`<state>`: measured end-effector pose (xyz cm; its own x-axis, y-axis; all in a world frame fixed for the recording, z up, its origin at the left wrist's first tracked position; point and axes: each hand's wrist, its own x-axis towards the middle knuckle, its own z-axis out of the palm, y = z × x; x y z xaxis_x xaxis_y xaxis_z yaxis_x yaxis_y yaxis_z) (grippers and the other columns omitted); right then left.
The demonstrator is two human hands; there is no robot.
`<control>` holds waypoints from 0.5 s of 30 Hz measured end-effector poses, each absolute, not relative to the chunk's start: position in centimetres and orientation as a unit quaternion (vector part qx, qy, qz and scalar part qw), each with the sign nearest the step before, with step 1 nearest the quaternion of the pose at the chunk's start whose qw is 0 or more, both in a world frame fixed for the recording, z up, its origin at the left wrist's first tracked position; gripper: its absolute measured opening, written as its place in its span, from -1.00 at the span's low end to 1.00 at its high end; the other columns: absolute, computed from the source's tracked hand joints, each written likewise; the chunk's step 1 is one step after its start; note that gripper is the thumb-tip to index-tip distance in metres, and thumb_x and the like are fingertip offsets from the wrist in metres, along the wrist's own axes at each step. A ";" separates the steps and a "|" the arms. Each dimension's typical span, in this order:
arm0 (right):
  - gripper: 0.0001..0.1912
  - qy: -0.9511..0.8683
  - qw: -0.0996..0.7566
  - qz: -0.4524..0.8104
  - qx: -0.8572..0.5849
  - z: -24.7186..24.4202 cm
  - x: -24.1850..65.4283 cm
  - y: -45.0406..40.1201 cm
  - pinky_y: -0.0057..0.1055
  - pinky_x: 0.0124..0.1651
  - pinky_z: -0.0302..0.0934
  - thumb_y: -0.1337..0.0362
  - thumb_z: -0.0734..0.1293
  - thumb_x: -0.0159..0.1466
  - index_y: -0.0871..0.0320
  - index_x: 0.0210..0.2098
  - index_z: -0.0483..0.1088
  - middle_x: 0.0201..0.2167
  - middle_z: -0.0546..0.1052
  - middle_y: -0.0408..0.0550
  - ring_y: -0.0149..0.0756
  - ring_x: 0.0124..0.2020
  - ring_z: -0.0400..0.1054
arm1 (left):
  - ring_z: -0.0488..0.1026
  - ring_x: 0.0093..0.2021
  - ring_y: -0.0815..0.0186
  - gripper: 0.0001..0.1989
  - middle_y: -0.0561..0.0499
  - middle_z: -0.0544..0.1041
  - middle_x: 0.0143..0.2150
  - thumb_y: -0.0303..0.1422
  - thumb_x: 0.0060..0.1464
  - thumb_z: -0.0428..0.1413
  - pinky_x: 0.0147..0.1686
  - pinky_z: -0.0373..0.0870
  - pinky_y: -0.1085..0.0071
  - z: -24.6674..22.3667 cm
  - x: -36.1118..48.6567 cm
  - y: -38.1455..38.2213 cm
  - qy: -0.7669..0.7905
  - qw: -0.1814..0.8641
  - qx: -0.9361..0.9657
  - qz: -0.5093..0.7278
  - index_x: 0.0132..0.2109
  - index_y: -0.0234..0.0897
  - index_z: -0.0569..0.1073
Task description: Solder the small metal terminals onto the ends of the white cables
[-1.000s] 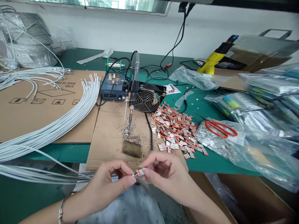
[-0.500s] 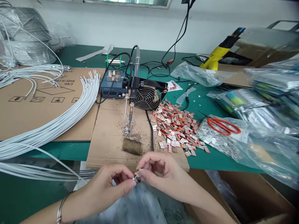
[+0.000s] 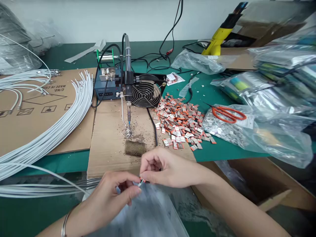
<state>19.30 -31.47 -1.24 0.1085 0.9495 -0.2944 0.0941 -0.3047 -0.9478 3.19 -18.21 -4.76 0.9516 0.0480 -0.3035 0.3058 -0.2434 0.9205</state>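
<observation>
My left hand (image 3: 116, 194) pinches the end of a white cable (image 3: 138, 184), from which thin coloured wires come out. My right hand (image 3: 160, 168) is closed at those wire ends, thumb against forefinger; what exactly sits between its fingertips is hidden. Both hands meet just in front of the cardboard sheet's near edge. Beyond them lies a brown sponge (image 3: 135, 148). Above it a soldering iron (image 3: 128, 82) is held upright in a stand, its tip over a pile of solder bits (image 3: 128, 132).
A heap of small orange-and-silver connector pieces (image 3: 180, 121) lies to the right, with orange-handled scissors (image 3: 228, 114) on a plastic bag. Bundled white cables (image 3: 61, 128) curve along the left. Behind are a black fan (image 3: 145, 93), a blue soldering unit (image 3: 106, 87) and a yellow heat gun (image 3: 217, 39).
The view has shifted, so the bench things sit further left and higher. My right fingers have closed tighter at the wire ends, while my left hand keeps its pinch on the cable.
</observation>
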 end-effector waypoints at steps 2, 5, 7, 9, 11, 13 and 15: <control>-0.89 -0.417 0.414 0.533 -0.609 -1.3 19.5 -31.4 -0.62 -0.59 0.01 0.37 0.29 0.09 0.34 -0.46 0.36 -0.61 0.36 -0.11 -0.54 -0.61 0.14 | 0.35 -0.48 0.47 -0.74 0.07 0.42 -0.47 -0.19 0.12 0.04 -0.44 0.27 0.56 -4.7 3.3 -18.2 0.121 0.618 0.769 -0.108 -0.16 -0.26 0.44; -0.89 -0.410 0.421 0.535 -0.606 -1.2 19.6 -31.3 -0.62 -0.59 0.01 0.35 0.30 0.08 0.33 -0.47 0.36 -0.62 0.35 -0.12 -0.54 -0.61 0.13 | 0.35 -0.49 0.47 -0.73 0.06 0.43 -0.48 -0.19 0.10 0.06 -0.47 0.26 0.57 -4.5 3.6 -18.3 0.136 0.635 0.752 -0.113 -0.17 -0.29 0.43; -0.90 -0.411 0.421 0.520 -0.619 -1.0 19.4 -31.4 -0.63 -0.60 -0.01 0.36 0.30 0.08 0.33 -0.47 0.35 -0.63 0.32 -0.15 -0.55 -0.61 0.11 | 0.36 -0.46 0.46 -0.72 0.04 0.46 -0.45 -0.18 0.12 0.03 -0.45 0.25 0.57 -4.3 3.9 -18.3 0.135 0.641 0.746 -0.118 -0.16 -0.31 0.43; -0.89 -0.414 0.416 0.504 -0.634 -0.7 19.1 -31.5 -0.65 -0.60 -0.03 0.36 0.28 0.10 0.32 -0.48 0.34 -0.65 0.29 -0.18 -0.57 -0.62 0.09 | 0.35 -0.44 0.46 -0.70 0.01 0.48 -0.42 -0.19 0.15 -0.01 -0.45 0.23 0.57 -3.9 4.2 -18.3 0.128 0.650 0.739 -0.125 -0.22 -0.34 0.45; -0.88 -0.414 0.408 0.499 -0.643 -0.4 18.8 -31.6 -0.67 -0.61 -0.04 0.35 0.26 0.12 0.31 -0.48 0.33 -0.66 0.28 -0.19 -0.59 -0.62 0.08 | 0.33 -0.45 0.46 -0.68 -0.02 0.50 -0.41 -0.20 0.16 -0.03 -0.48 0.20 0.58 -3.5 4.5 -18.4 0.129 0.660 0.728 -0.132 -0.30 -0.38 0.47; -0.87 -0.414 0.401 0.503 -0.645 -0.2 18.6 -31.6 -0.67 -0.61 -0.04 0.35 0.25 0.13 0.31 -0.48 0.33 -0.66 0.28 -0.20 -0.59 -0.62 0.08 | 0.30 -0.48 0.47 -0.69 -0.02 0.50 -0.43 -0.23 0.15 -0.02 -0.52 0.16 0.59 -3.1 4.7 -18.4 0.133 0.664 0.724 -0.134 -0.33 -0.40 0.48; -0.87 -0.419 0.394 0.498 -0.649 -0.1 18.5 -31.6 -0.67 -0.61 -0.03 0.35 0.25 0.13 0.30 -0.48 0.33 -0.66 0.28 -0.20 -0.59 -0.62 0.08 | 0.27 -0.50 0.48 -0.71 -0.02 0.50 -0.44 -0.27 0.14 -0.01 -0.54 0.14 0.59 -2.8 4.9 -18.4 0.136 0.659 0.727 -0.136 -0.34 -0.40 0.49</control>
